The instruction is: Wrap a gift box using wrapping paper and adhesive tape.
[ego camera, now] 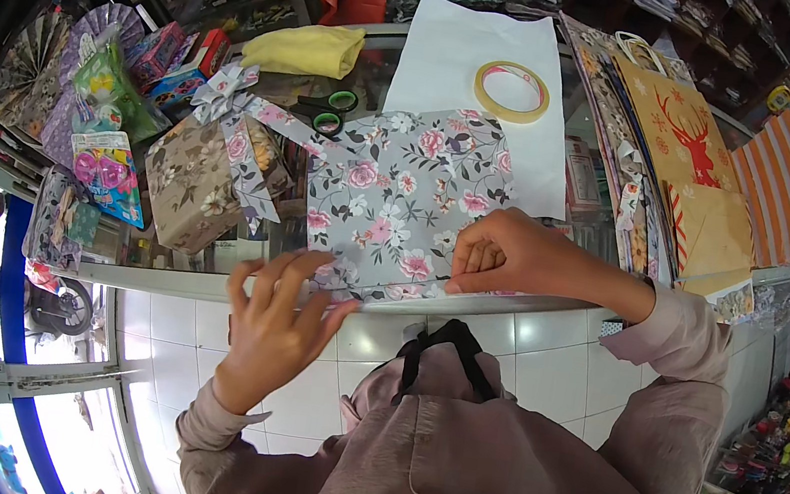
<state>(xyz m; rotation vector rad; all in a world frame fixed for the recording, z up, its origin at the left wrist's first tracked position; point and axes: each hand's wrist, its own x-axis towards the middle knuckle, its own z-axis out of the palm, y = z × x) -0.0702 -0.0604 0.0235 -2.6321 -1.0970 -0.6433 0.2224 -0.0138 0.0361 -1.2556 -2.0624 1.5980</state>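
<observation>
Grey floral wrapping paper [386, 200] lies flat along the front of the glass counter, a narrow strip folded at its near edge. My left hand [277, 329] is at its near left corner, fingers spread, thumb and fingertips touching the edge. Towards the near right side my right hand [515, 256] rests on the paper with fingers curled; whether it pinches the fold is hidden. Beneath the floral paper's far part is a white sheet [460, 51], with a roll of clear tape [482, 100] on top. Black and green scissors [308, 110] lie beyond the paper's left side.
To the left stands a floral-wrapped box [192, 180] with a ribbon bow [225, 93], near packaged toys [107, 168]. A folded yellow cloth [301, 50] lies behind. Paper gift bags [698, 138] and a striped orange bag [781, 191] stand right. The counter's front edge [193, 283] runs before me.
</observation>
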